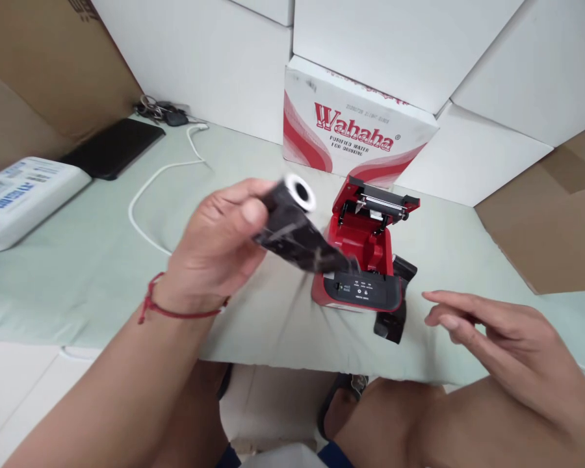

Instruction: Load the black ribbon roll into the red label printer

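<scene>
left hand [224, 227], grip clenched on glossy black roll [285, 218], boxy red printer [359, 300], right hand [497, 331], grip released, near dark strip [391, 324]

And here's the surface [260, 331], draped in pale green cloth, red-and-black printer [361, 292] sitting on it, lid up! Dark crumpled strip [392, 322] right beside it, Wahaha carton [351, 130] standing behind, cardboard box [550, 221] over on the right; and across to the left, keys [168, 114], white cable [139, 188], flat black object [119, 148], white box with blue lettering [36, 195]
</scene>
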`<state>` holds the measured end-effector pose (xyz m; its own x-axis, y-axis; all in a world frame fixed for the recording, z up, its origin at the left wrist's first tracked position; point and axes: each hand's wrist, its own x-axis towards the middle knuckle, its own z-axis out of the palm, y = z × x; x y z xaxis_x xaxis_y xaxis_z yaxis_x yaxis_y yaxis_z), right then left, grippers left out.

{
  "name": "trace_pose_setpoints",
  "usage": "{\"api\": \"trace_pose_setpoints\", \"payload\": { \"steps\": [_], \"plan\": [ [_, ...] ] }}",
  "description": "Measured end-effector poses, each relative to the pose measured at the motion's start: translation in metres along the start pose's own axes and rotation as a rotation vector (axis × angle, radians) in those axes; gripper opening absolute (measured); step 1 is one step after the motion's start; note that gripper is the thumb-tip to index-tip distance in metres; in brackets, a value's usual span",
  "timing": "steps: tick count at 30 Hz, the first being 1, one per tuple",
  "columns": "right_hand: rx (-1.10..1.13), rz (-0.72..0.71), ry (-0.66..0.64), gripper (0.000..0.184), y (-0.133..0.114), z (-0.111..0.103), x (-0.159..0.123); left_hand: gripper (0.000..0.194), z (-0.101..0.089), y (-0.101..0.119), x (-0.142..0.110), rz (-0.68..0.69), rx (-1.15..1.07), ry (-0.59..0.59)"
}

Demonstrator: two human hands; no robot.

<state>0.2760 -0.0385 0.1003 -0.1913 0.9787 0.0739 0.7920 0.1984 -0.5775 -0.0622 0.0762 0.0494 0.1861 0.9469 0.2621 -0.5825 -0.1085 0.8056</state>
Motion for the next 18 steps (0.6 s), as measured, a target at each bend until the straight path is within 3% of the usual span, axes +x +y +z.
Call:
{"api": "trace_pose_setpoints", "payload": {
  "steps": [4,6,9,13,16,18],
  "plan": [
    [0.208,0.018,0.336,0.016,-0.017,0.019,0.005,0.062,0.023,-0.005,-0.013,-0.110,0.026,-0.292],
    [0.344,-0.072,0.385,0.019,-0.023,0.029,0.011,0.075,0.034,-0.009,-0.020,-0.118,0.134,-0.377],
    [0.386,-0.203,0.268,0.025,-0.027,0.037,0.022,0.079,0.048,-0.020,-0.027,-0.029,0.475,-0.424],
    [0.256,-0.240,0.018,0.032,-0.026,0.038,0.036,0.069,0.054,-0.043,-0.031,0.263,0.842,-0.419],
    [0.229,-0.224,-0.075,0.036,-0.021,0.040,0.045,0.061,0.055,-0.053,-0.032,0.374,0.985,-0.372],
    [0.255,-0.171,-0.066,0.032,-0.015,0.045,0.054,0.054,0.053,-0.054,-0.031,0.389,1.018,-0.306]
  ]
}}
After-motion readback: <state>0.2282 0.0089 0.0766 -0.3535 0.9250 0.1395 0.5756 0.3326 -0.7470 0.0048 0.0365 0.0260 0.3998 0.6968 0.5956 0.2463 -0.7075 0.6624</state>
